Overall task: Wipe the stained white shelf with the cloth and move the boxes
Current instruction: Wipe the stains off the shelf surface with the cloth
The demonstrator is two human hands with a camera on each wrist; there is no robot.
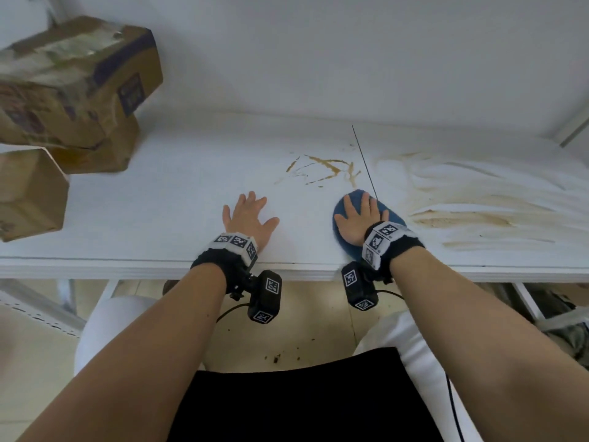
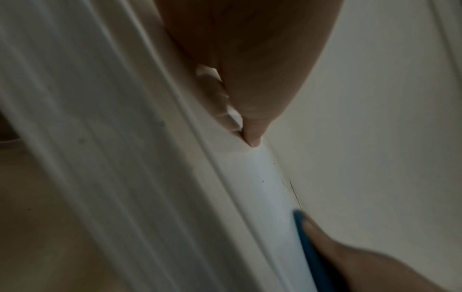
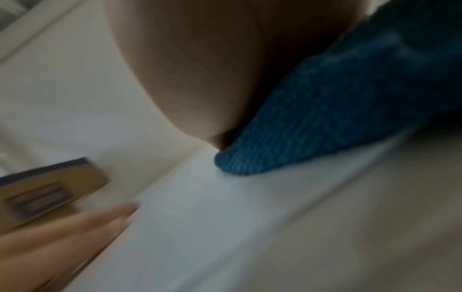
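My right hand (image 1: 360,215) lies flat with spread fingers on a blue cloth (image 1: 390,218) near the front edge of the white shelf (image 1: 178,199). In the right wrist view the palm (image 3: 190,65) presses the cloth (image 3: 325,122) down. My left hand (image 1: 248,215) rests flat and open on bare shelf to the cloth's left. Brown streaks (image 1: 331,169) mark the shelf just beyond the hands, and a wide smeared brown stain (image 1: 478,205) spreads to the right. Brown cardboard boxes (image 1: 73,87) are stacked at the far left, with another box (image 1: 28,193) in front of them.
A thin seam (image 1: 363,157) divides the shelf into two panels. A white wall (image 1: 318,52) backs the shelf. Below the front edge are a tiled floor with dark crumbs (image 1: 277,357) and a white shelf frame (image 1: 38,307) at the left.
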